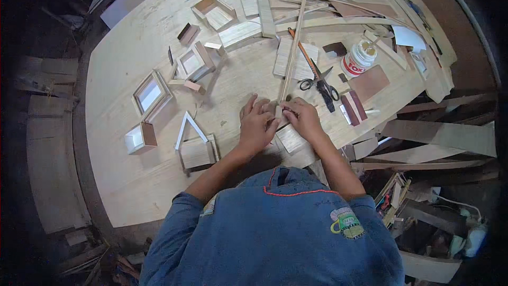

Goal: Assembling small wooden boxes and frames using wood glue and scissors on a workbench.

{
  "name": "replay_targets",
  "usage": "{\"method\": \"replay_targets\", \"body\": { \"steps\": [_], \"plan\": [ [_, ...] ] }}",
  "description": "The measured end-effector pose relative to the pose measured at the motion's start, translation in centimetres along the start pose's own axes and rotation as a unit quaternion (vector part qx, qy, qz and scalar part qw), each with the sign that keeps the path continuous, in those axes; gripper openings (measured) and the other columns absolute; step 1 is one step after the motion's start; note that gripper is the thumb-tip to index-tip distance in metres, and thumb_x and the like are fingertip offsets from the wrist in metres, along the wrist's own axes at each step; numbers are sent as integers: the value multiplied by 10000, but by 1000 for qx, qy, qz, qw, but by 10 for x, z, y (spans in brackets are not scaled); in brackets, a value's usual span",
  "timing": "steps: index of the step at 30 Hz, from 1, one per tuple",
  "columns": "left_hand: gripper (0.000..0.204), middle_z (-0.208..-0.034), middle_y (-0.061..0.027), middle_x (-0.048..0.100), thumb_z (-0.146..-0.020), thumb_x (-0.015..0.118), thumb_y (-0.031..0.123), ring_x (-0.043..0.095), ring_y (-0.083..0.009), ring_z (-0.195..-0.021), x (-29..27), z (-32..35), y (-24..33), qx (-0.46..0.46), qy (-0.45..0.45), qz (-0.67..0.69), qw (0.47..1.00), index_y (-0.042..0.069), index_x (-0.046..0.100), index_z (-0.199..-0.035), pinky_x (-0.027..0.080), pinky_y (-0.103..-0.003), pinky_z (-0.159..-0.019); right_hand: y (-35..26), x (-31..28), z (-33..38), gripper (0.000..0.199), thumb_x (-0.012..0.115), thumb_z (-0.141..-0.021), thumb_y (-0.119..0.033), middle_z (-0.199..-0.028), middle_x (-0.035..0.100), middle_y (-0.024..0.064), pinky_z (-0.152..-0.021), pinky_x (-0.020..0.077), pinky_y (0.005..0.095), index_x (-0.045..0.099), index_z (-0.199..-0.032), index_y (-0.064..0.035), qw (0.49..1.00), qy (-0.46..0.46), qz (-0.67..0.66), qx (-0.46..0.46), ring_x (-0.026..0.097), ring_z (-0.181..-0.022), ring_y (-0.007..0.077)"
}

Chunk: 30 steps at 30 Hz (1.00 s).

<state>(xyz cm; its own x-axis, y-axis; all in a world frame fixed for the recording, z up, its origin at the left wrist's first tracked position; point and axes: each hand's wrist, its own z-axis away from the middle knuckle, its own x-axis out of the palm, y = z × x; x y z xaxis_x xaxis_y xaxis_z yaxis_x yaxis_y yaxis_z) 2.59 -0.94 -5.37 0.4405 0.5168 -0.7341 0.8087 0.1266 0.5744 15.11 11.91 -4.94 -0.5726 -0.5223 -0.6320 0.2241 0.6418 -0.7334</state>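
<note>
From the head camera we see our left hand (257, 123) lying flat, fingers pressing the near end of a long thin wooden strip (292, 53) onto the workbench (121, 69). Our right hand (300, 116) pinches that end. Scissors (320, 83) and a glue jar (357, 57) lie just beyond.
</note>
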Motion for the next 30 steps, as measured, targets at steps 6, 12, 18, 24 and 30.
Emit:
{"method": "replay_targets", "body": {
  "steps": [6,12,18,24,30],
  "plan": [
    [160,-1219,-130,536,-763,649,203,358,-388,-1262,0,-1,-2,32,-3,-13,999,71,709,-832,277,-514,-998,4,1,3,201,646,-770,-69,-846,615,129,-676,490,340,671,-968,-54,1000,9,-7,3,620,-756,284],
    [169,-1158,-133,566,-778,625,193,393,-384,-1227,1,-9,-11,-25,-36,48,998,70,702,-864,300,-491,-1002,6,2,3,184,640,-768,-83,-864,624,129,-722,493,353,671,-946,-50,1000,20,-3,-6,619,-786,294],
    [162,-1136,-130,571,-752,642,191,400,-388,-1216,9,-9,-18,-20,-20,62,998,85,697,-861,310,-499,-1016,-1,-3,5,178,635,-761,-113,-846,616,114,-747,465,387,669,-929,-68,995,76,70,3,576,-838,311],
    [182,-1149,-133,564,-714,679,195,386,-414,-1219,13,-11,-16,-25,-34,34,999,92,691,-864,310,-499,-1015,4,0,7,92,651,-731,-134,-804,609,90,-808,405,409,692,-807,-102,990,47,134,0,559,-847,286],
    [191,-1054,-151,608,-668,701,165,514,-360,-1097,18,-14,-24,2,-12,85,996,73,676,-834,323,-479,-1026,6,12,7,87,654,-731,-167,-792,618,77,-852,373,432,699,-779,-109,989,53,136,5,559,-858,284]
  ]
}}
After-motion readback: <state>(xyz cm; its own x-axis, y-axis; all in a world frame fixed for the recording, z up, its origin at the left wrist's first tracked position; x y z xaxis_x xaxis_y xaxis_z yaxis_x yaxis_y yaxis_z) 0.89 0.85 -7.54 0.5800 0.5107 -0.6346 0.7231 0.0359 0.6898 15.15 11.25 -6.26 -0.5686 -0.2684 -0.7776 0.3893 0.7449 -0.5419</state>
